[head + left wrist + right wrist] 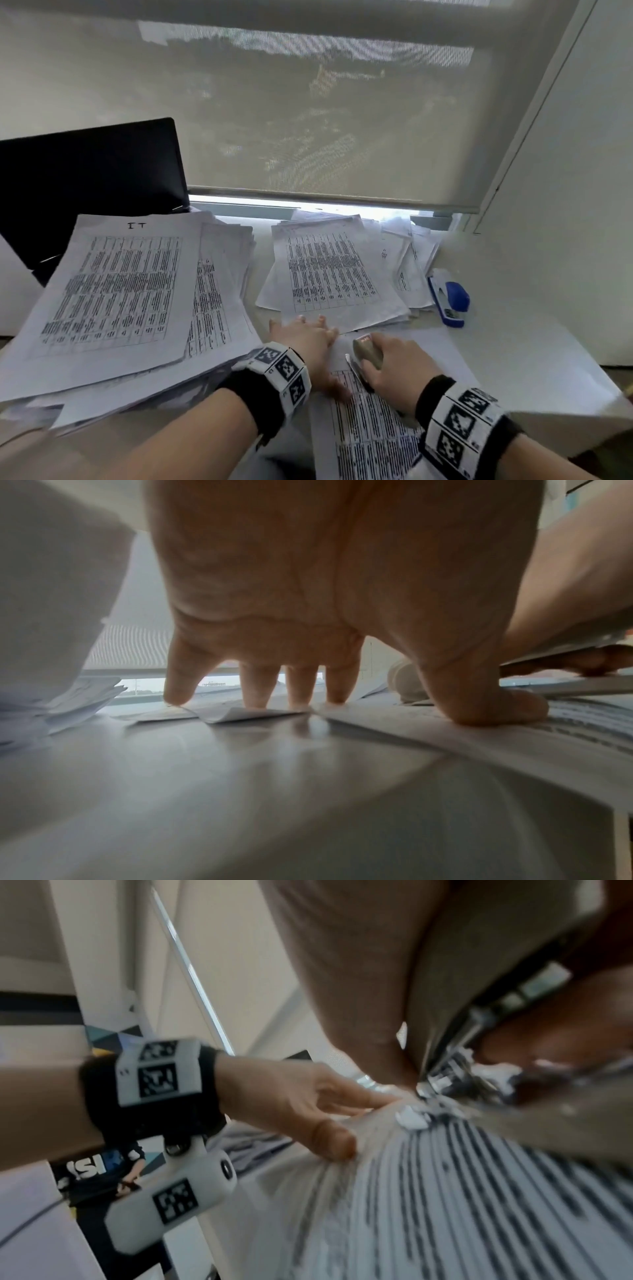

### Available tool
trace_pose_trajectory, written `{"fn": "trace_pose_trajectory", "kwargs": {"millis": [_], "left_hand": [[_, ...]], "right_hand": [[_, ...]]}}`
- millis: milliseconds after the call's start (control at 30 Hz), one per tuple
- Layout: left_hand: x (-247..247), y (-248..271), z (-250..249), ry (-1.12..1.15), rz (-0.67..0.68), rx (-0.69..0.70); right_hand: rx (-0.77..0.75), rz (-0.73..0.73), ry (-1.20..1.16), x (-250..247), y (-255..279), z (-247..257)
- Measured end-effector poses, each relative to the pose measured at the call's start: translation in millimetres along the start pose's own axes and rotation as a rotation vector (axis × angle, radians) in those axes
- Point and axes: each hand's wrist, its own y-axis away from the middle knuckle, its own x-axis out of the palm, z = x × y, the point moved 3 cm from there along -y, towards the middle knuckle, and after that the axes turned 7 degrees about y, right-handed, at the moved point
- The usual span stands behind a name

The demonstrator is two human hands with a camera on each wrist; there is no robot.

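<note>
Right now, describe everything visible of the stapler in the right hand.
The stapler is greyish-beige, plastic by its look, with a red label at its far end and bright metal beneath. The right hand grips it from above, near the top of the printed sheet. Whether it bites the paper cannot be told.

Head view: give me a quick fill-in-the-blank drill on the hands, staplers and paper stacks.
The left hand presses the printed sheets flat while the ____ grips the grey stapler.
The other stapler, lying untouched, is ____.
The handwritten letters atop the left stack read ____.
Missing: right hand; blue; IT.
</note>
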Motion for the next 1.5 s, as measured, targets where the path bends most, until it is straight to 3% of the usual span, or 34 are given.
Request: {"fn": "trace_pose_trajectory", "kwargs": {"millis": [267,367,667,867,1133,1300,1500], "left_hand": [[-5,3,-2,0.007,-0.002,-0.001],[-8,5,-3,0.013,0.008,0.001],[-11,2,-14,0.019,0.059,0.014],[-12,0,-19,-0.039,0.095,0.011],[-12,-2,-19,-0.030,0.081,0.008],[-11,-2,-17,-0.042,0.068,0.014],[-9,-6,-17,-0.089,0.076,0.023]], "right_hand": [[0.152,-0.121,-0.138,6,-32,14],[0.136,-0.158,-0.198,-3,-31,5],[0.050,0.011,-0.032,-20,18,-55],[0.045,0.049,0.003,-19,11,-47],[0.128,-0.018,-0.063,-13,-16,-36],[0.055,0.021,-0.054,-13,-3,-51],[0.089,0.045,-0.014,-16,3,-54]]}}
